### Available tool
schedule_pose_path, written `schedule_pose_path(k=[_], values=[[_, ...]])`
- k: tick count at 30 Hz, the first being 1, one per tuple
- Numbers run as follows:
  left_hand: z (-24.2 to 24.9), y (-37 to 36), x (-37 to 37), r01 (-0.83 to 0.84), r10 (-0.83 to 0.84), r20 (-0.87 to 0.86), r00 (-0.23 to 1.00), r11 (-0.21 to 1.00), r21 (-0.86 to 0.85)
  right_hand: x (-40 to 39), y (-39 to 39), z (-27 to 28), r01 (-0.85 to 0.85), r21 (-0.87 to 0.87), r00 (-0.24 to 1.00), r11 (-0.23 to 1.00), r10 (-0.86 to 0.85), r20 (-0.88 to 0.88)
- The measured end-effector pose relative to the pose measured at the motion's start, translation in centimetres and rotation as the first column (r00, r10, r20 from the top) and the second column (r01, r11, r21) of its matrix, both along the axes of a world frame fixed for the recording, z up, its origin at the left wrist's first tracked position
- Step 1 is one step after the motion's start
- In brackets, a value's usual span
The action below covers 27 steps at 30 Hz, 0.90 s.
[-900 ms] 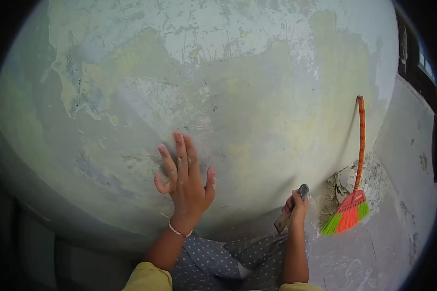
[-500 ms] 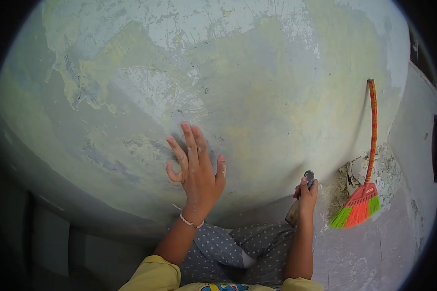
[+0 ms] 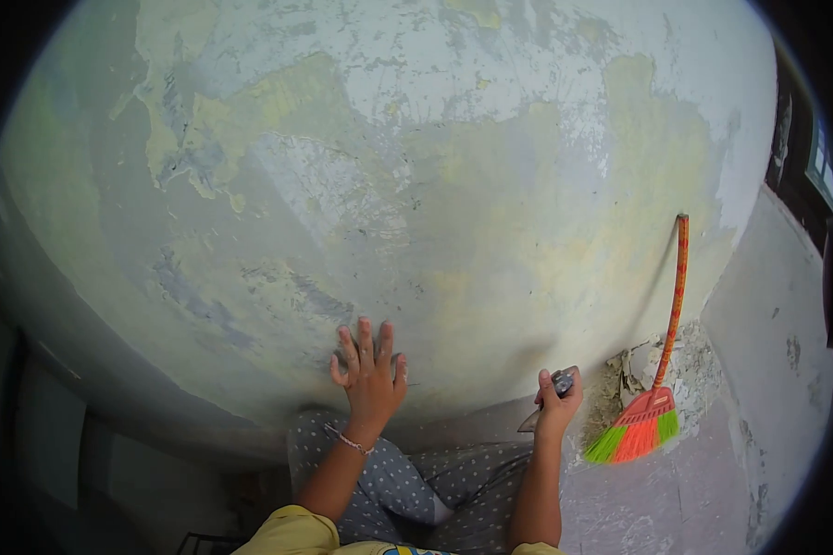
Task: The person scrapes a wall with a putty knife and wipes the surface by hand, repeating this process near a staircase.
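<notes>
My left hand, fingers spread, rests against or just in front of the worn wall, low down above my knees. In my right hand is a scraper, gripped round its dark handle. A short piece of its metal blade shows to the left below my fingers; the remainder is hidden by the hand. The wall surface is patchy, with pale yellow-green paint, grey areas and flaked white spots.
A broom with green and orange bristles leans on the wall at the right. Behind it lies a pile of paint flakes on the grey floor. My legs in dotted trousers are folded near the wall.
The view has tilted up, showing more upper wall and a window at right. My left hand sits lower in view, and the scraper has turned so its blade points left.
</notes>
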<state>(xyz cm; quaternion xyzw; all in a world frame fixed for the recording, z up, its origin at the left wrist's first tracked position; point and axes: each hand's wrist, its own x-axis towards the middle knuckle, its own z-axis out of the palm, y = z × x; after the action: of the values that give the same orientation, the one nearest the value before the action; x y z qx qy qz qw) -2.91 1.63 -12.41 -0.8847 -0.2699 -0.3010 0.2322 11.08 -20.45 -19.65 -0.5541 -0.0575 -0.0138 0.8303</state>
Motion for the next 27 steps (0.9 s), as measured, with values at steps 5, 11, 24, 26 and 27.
schedule_pose_path(k=[5, 11, 24, 26, 27], values=[[-2.1, 3.2, -2.2, 0.116, -0.115, -0.018, 0.993, 0.989, 0.088, -2.8, 2.7, 4.7, 0.139, -0.172, 0.949, 0.975, -0.082, 0.306], [-4.0, 3.7, -0.5, 0.365, -0.381, 0.081, 0.921, 0.918, 0.155, -7.4, 6.6, 13.1, 0.274, 0.012, 0.616, 0.962, -0.185, 0.766], [-5.0, 5.8, -1.6, 0.806, -0.901, -0.053, 0.432, 0.411, -0.426, -15.6, 14.3, 24.0, 0.099, 0.319, -0.297, 0.943, -0.278, 0.913], [-4.9, 6.3, -1.9, 0.831, -0.916, 0.000, 0.401, 0.364, -0.420, -13.9, 18.0, 25.8, -0.101, 0.388, -0.341, 0.916, -0.398, 0.852], [-5.1, 6.5, -2.1, 0.842, -0.925, 0.003, 0.380, 0.345, -0.416, -12.7, 18.5, 25.6, -0.026, 0.359, -0.305, 0.933, -0.350, 0.886]])
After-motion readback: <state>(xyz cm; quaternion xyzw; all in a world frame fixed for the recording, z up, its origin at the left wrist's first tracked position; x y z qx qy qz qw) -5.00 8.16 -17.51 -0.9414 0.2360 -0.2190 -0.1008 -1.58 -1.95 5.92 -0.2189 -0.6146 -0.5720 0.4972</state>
